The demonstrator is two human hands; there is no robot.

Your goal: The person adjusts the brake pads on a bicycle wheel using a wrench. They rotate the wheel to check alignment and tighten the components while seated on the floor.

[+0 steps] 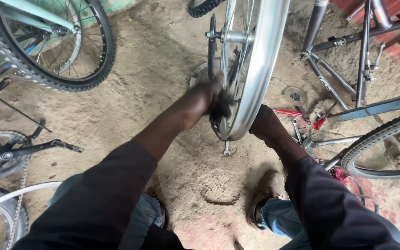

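A bare silver bicycle rim (261, 60) with spokes and a hub stands upright on the dirt floor in front of me. My left hand (203, 98) presses a dark rag (220, 110) against the left side of the rim near its bottom. My right hand (264, 124) reaches behind the rim's lower right edge and steadies it; its fingers are partly hidden by the rim. A spanner (227, 149) lies on the ground just under the rim.
A bicycle with a knobbly tyre (61, 78) stands at upper left, and its crank and pedal (38, 148) at left. Bike frames (343, 78) and a tyre (380, 139) crowd the right. Red-handled tools (297, 115) and a metal disc (295, 96) lie by the frames.
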